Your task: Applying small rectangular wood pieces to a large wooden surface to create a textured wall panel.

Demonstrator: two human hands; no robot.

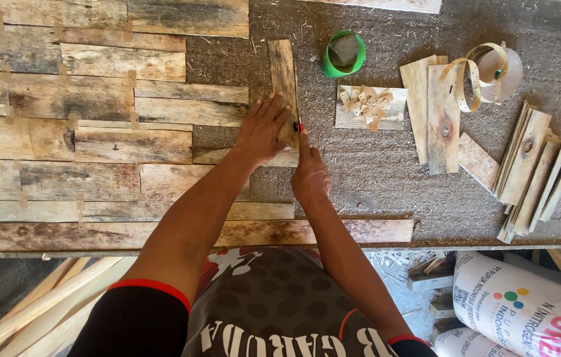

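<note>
Nearest to the camera is the person's dark shirt (274,311) with red trim. The left hand (262,129) lies flat, fingers spread, pressing a narrow wooden plank (283,76) that stands lengthwise on the bench (373,178), at the right edge of the laid mosaic of boards (95,132). The right hand (310,173) is closed around a small red-tipped marking tool (299,127), its tip touching the plank's right edge. A green ring (343,54), small wooden pieces (366,102) and stacked offcuts (531,165) lie to the right
</note>
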